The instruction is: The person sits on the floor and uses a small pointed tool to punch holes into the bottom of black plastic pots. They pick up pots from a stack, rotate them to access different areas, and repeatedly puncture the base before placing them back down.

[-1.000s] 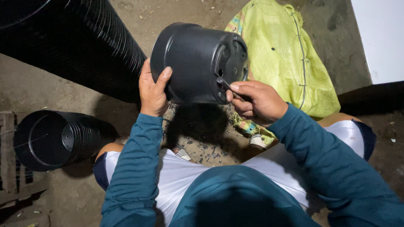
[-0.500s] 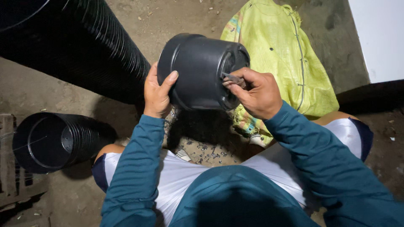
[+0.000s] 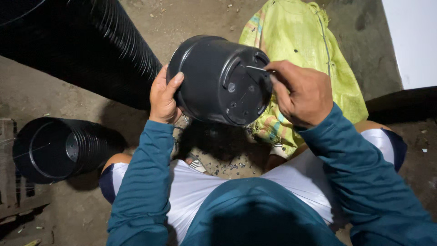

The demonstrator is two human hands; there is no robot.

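Black plastic pot (image 3: 214, 77), held in the air above the person's lap, tipped on its side so its round base with small drain holes faces the camera.

The largest thing in view is a long stack of nested black pots (image 3: 86, 45) lying across the upper left on the dirt floor (image 3: 27, 91). To the upper right, a yellow-green woven sack (image 3: 309, 41) lies on the floor, partly behind the held pot and the right hand. At the far right edge stands a pale wall panel (image 3: 412, 36). A shorter stack of black pots (image 3: 54, 148) lies on its side at the lower left, its open mouth turned toward the camera, well apart from the held pot.

The person sits low, in a teal long-sleeved top (image 3: 141, 182) and white shorts (image 3: 200, 191), with knees spread and small dark crumbs scattered on the floor between the legs.

The left hand (image 3: 163, 95) wraps around the pot's side near the rim, thumb pressed on top and fingers curled beneath. The right hand (image 3: 302, 93) is closed with fingers pinching a thin metal tool (image 3: 256, 68), whose tip rests on the edge of the pot's base.
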